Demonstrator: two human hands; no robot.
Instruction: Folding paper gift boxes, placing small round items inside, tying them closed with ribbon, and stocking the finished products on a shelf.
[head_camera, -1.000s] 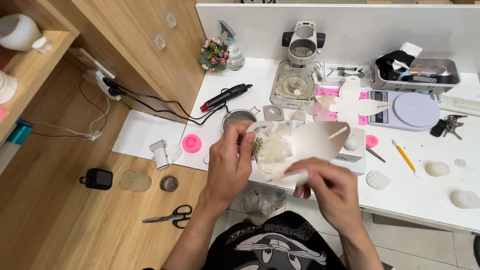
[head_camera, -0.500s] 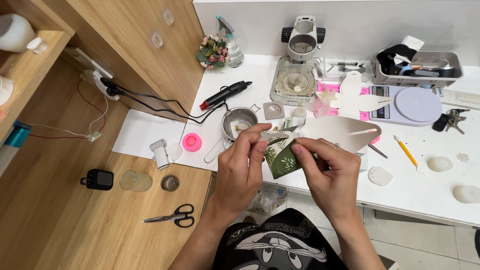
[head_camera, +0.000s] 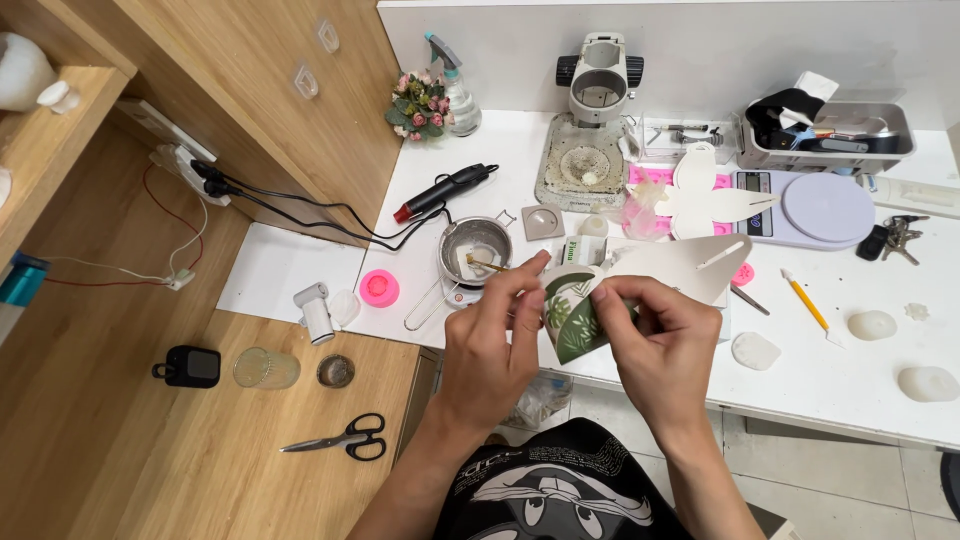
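- A black box (head_camera: 186, 366) sits far left on the wooden surface (head_camera: 120, 470), with a glass (head_camera: 266, 368) and a small round cap (head_camera: 335, 371) just to its right.
- Scissors (head_camera: 340, 438) lie closed nearer the person, below the cap.
- A pink disc (head_camera: 379, 288) rests on the white surface (head_camera: 850, 385), beside a small white bottle (head_camera: 315, 310) lying on a paper sheet.
- A black tool (head_camera: 445, 190) with a red tip lies slantwise behind, its cable running off to a wall socket.
- A metal cup (head_camera: 476, 243) with a wire handle stands just beyond the left hand.
- The left hand (head_camera: 490, 345) is closed in a pinch: thumb and fingertips grip the left edge of a leaf-printed card (head_camera: 572, 318).
- The card is held up in the air between both hands, above the near edge of the white surface, folded or curled with the green print facing the camera.
- The right hand (head_camera: 665, 345) is also closed on the card, thumb on its front, fingers curled behind; a white cut-out sheet (head_camera: 690, 265) rises from behind this hand.
- A microscope (head_camera: 598, 110) stands at the back, with a scale (head_camera: 815, 205) to its right.
- A yellow pencil (head_camera: 805, 300) lies right of the hands.
- Two white lumps (head_camera: 872, 324) sit far right, well apart from the hands.
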